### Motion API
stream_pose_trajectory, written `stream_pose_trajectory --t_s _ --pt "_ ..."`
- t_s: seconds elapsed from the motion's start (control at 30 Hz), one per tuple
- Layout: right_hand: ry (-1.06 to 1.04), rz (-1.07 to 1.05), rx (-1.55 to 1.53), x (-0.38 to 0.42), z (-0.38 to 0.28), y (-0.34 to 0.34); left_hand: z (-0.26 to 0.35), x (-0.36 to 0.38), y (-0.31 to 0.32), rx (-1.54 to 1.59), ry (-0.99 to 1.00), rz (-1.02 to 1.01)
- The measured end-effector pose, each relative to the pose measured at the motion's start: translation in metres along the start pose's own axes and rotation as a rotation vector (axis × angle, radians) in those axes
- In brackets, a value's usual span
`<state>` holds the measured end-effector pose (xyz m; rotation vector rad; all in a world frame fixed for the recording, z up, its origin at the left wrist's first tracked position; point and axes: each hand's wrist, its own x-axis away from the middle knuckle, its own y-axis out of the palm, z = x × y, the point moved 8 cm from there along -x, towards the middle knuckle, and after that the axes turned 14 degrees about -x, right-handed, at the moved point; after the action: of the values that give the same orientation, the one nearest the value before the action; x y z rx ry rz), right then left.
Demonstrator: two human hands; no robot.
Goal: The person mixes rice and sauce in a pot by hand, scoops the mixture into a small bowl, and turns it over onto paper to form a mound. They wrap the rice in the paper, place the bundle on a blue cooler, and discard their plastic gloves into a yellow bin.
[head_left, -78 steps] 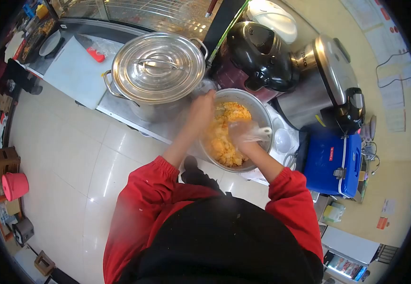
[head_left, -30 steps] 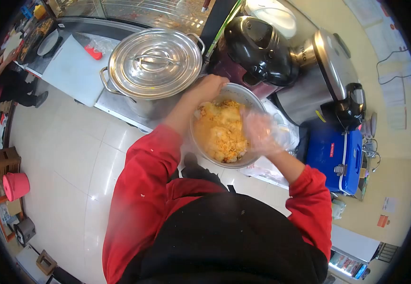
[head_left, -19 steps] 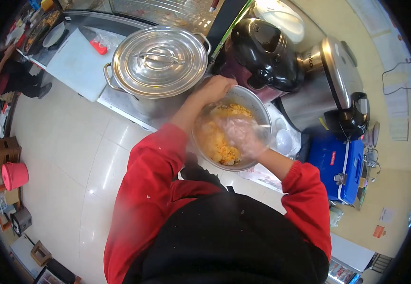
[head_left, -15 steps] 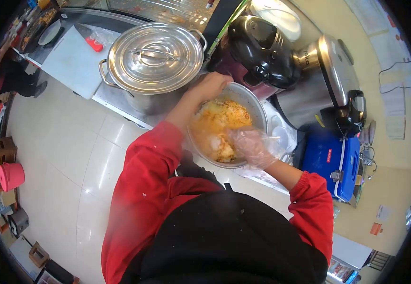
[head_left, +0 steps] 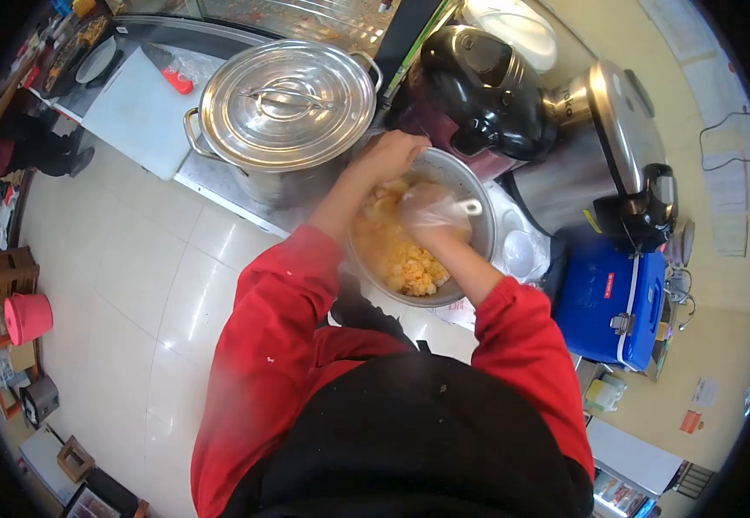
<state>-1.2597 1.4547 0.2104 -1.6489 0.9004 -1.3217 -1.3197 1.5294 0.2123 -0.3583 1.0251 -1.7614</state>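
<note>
A round metal pot (head_left: 481,194) holds yellow-orange rice (head_left: 415,269), with steam blurring part of it. My left hand (head_left: 392,155) is closed on the pot's far rim, beside the big lidded stockpot. My right hand (head_left: 431,209), in a clear plastic glove, is inside the pot over the rice. It is closed round a rice paddle, whose white handle end (head_left: 471,207) with a hole sticks out to the right. The paddle's blade is hidden by the hand and the rice.
Left of the pot stands a lidded steel stockpot (head_left: 288,108), then a white cutting board (head_left: 137,116) with a red-handled knife (head_left: 178,80). A black rice cooker (head_left: 478,86), a steel cooker (head_left: 565,164) and a blue cooler box (head_left: 599,298) are to the right. Another person's legs (head_left: 47,151) show far left.
My right hand has swung from the pot's near right side to its far middle, bringing the paddle along. The rice has been shifted about; my left hand stays on the rim.
</note>
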Motion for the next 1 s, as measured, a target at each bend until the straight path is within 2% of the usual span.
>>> stream_pose_trajectory --t_s 0.07,0.13,0.23,0.27,0.37,0.4,0.5,0.6,0.67,0.73,0.8,0.87,0.93,1.0 --pt "-0.016 0.095 0.045 -0.018 -0.005 0.015 -0.001 -0.001 0.000 0.002 0.003 0.008" --pt "-0.085 0.210 0.058 -0.012 -0.015 0.000 -0.003 0.000 0.002 0.040 0.016 0.041" --pt "-0.135 -0.047 0.329 -0.025 -0.003 0.006 -0.003 0.000 0.001 0.006 -0.001 0.028" --pt "-0.208 0.169 0.462 -0.027 0.008 0.006 0.000 0.001 -0.002 -0.005 0.005 0.028" --pt "-0.228 0.493 0.289 0.006 0.016 -0.041 -0.001 0.000 0.000 0.070 -0.006 0.010" --pt "-0.166 0.586 0.270 -0.008 0.034 -0.019 0.000 0.000 0.000 0.093 0.010 0.028" --pt "-0.233 0.517 0.170 -0.003 0.000 0.007 -0.002 -0.002 0.002 0.114 0.054 0.060" --pt "-0.548 0.246 0.108 0.029 -0.039 0.011 -0.002 0.005 0.005 0.096 0.055 0.058" --pt "-0.591 0.382 -0.069 0.063 -0.032 0.002 0.000 -0.002 -0.001 0.101 0.064 0.068" --pt "-0.501 0.355 -0.083 0.079 -0.022 -0.001 0.000 -0.002 -0.002 0.067 0.060 0.029" --pt "-0.265 0.194 0.067 0.083 -0.002 -0.002 0.002 -0.002 -0.001 0.060 0.067 0.021" --pt "-0.122 0.201 0.071 0.067 0.032 -0.008 0.002 -0.002 -0.001 0.075 0.076 0.049" --pt "-0.050 -0.091 0.217 0.043 0.058 -0.002 0.005 0.002 0.000 0.095 0.067 0.050" --pt "-0.108 0.084 0.113 0.032 0.055 -0.028 0.001 -0.003 -0.005 0.078 0.062 0.054"
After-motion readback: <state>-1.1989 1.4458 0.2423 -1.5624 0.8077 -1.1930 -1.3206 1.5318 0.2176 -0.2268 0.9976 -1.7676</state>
